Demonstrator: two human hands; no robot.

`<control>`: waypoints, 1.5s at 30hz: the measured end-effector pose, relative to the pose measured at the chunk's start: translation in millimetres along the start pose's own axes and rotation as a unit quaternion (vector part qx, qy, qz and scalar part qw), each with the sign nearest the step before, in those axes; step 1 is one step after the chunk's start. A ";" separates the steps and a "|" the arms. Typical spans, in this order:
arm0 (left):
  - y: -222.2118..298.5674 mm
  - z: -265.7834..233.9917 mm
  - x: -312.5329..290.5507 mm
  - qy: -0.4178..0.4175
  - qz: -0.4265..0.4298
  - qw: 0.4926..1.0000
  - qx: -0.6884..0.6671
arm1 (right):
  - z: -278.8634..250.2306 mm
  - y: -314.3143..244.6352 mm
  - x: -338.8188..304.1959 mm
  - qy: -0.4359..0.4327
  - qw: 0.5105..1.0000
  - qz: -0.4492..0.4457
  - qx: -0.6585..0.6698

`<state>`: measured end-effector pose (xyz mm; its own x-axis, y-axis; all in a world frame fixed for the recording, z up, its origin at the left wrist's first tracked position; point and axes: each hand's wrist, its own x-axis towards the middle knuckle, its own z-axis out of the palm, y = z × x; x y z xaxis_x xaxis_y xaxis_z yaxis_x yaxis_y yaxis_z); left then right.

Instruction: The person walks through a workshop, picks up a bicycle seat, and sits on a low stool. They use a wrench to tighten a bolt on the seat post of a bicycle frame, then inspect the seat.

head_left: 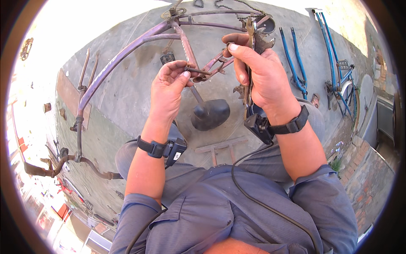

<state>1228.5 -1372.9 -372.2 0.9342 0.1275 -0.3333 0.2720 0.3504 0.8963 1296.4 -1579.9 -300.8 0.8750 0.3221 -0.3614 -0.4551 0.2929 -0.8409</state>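
My left hand (168,82) pinches a thin, rusty bolt-like rod (199,71) between thumb and fingers, its free end pointing right. To its right, my right hand (266,78) is closed around several worn metal spanners (263,44), held upright against the palm. A small dark round piece (229,43), perhaps a nut, sits at that hand's thumb and forefinger tips. Just beyond both hands lies a purple bicycle frame (127,51) with a pinkish seat tube. Below the rod, a black saddle (213,115) on its post rests on the ground.
Blue forks (294,63) and a blue bicycle frame (334,72) lie at the right. Rusty handlebars (91,166) are at the left, attached to the purple frame. A small wooden piece (222,145) lies between my knees. Chains (237,5) lie at the far edge.
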 end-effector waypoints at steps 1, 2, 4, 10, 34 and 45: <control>0.5 0.1 0.1 -0.005 -0.001 1.000 -0.009 | -0.4 0.0 0.3 0.001 1.000 0.002 -0.005; 0.9 0.2 0.6 -0.010 -0.002 1.000 -0.018 | -1.0 0.0 1.2 -0.005 1.000 -0.003 -0.012; 2.2 0.4 1.1 -0.020 -0.004 0.999 -0.044 | -2.5 0.2 3.2 0.001 0.999 0.032 -0.002; 9.1 -0.9 3.5 -0.055 -0.017 0.988 -0.142 | -1.6 6.4 7.9 0.010 0.996 0.068 -0.054; 15.7 -8.8 -1.3 -0.080 -0.017 0.982 -0.169 | 8.1 9.9 18.8 -0.082 0.985 -0.016 -0.154; 16.4 -4.5 -4.3 -0.068 -0.026 0.993 -0.095 | 13.8 13.2 19.3 -0.115 0.802 -0.282 -0.513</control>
<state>1227.9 -1363.6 -357.4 0.9460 -0.0168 -0.3236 0.2839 0.5243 0.8028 1305.0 -1557.4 -313.4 0.7867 0.5911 0.1783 0.4817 -0.4071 -0.7761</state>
